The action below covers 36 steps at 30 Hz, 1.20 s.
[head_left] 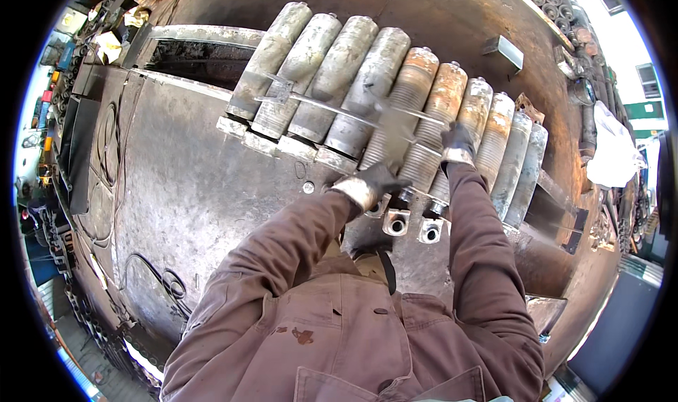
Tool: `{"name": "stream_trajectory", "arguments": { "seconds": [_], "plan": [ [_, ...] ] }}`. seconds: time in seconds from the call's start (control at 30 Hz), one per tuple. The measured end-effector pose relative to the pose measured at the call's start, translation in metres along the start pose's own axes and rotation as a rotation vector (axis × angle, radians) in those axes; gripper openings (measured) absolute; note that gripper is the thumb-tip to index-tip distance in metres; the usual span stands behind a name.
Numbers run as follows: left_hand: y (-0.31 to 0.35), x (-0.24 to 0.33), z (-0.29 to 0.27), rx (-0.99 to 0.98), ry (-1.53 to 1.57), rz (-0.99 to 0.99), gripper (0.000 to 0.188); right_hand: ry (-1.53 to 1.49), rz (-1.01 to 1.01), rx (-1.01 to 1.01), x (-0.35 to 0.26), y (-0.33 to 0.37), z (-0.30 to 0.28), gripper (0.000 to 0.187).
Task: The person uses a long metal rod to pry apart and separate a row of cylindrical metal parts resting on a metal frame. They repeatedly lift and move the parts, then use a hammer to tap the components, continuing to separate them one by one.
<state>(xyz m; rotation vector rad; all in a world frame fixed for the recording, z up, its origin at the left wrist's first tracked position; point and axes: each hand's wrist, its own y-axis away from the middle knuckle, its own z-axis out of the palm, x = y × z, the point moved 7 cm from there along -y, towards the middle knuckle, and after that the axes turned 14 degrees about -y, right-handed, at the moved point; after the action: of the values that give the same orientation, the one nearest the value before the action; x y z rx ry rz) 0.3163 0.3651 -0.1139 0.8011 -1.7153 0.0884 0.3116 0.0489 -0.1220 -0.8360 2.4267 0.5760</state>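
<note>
A row of several worn metal cylinders (374,63) lies slantwise before me, some with ribbed or threaded sides and rust stains. Over them run thin metal rods (332,108), one bearing a small flat plate (280,91). My left hand (378,182), in a dark glove with a pale cuff, is curled by the near ends of the ribbed cylinders. Just beyond it, a grey-brown thing (397,130) is smeared by motion; its kind cannot be made out. Farther right, my right hand (458,142), also gloved, is closed beside the rod ends, over a rusty cylinder. What either hand grips is hidden.
Small square metal blocks with round holes (397,223) lie close to my body. A rectangular opening (201,62) is in the steel table at left. Black cable (166,282) coils at lower left. A metal angle piece (504,52) and a white bag (613,148) are at right.
</note>
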Motion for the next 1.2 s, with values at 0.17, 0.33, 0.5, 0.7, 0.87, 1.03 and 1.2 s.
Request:
{"name": "stream_trajectory", "arguments": {
  "seconds": [0.17,0.33,0.5,0.7,0.87,1.03,1.2],
  "plan": [
    [0.074,-0.133,-0.063,-0.239,-0.05,-0.34,0.038,0.323,0.136,-0.307,0.019,0.039,0.08,0.031],
    [0.249,-0.369,-0.136,-0.255,-0.583,-0.585,0.037,0.353,-0.219,-0.343,-0.084,0.058,0.133,0.038],
    [0.439,-0.512,-0.119,-0.319,-0.239,-1.186,0.032,0.665,-0.047,-0.248,-0.059,0.041,0.19,0.029],
    [0.407,-0.446,-0.056,-0.353,-0.069,-0.924,0.032,0.545,-0.047,-0.328,-0.029,0.043,0.204,0.033],
    [0.226,-0.24,-0.15,-0.145,-0.578,-0.699,0.075,0.618,-0.192,-0.661,-0.049,0.129,0.174,0.035],
    [0.109,-0.029,-0.183,0.052,-1.074,-0.225,0.081,0.37,-0.322,-0.556,-0.098,0.212,0.081,0.026],
    [0.069,0.053,-0.088,-0.121,-1.084,0.213,0.039,0.389,-0.022,-0.762,-0.111,0.279,-0.043,0.034]
  ]
}}
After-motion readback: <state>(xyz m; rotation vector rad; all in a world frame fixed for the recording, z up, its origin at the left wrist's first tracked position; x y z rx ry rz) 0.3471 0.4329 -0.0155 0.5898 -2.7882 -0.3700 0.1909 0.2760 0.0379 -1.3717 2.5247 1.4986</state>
